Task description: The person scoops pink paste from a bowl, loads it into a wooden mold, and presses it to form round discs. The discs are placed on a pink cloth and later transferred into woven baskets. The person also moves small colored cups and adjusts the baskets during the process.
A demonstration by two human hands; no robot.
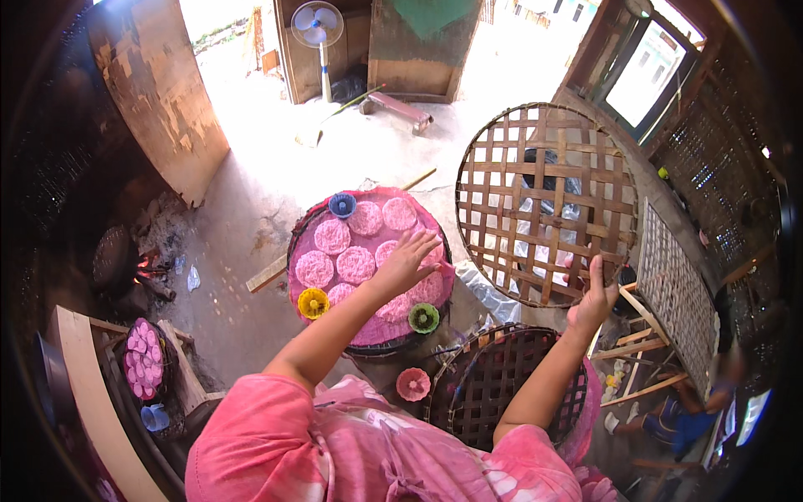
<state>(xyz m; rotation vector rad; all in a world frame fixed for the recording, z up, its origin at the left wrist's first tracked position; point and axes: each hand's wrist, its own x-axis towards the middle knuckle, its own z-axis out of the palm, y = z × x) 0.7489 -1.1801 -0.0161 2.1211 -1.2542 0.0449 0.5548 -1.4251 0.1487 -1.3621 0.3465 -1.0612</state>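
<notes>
My left hand (411,261) reaches over the round tray (376,333) with pink cloth and several pink textured rounds (333,237), its fingers apart; whether they touch a round is unclear. A blue mould (342,205), yellow mould (314,303) and green mould (424,318) sit round that tray's edge. My right hand (595,293) grips the rim of a large round open-weave bamboo tray (544,192), held tilted at the right. Below it lies a darker woven tray (489,393); a pink mould (413,384) is beside that tray.
A fire (149,268) burns at left, near a small tray of pink pieces (142,360) and blue cup (155,417). A standing fan (318,38) and plank door (150,100) are behind. Another person (677,418) is at lower right beside a woven panel (677,293) and wooden frames.
</notes>
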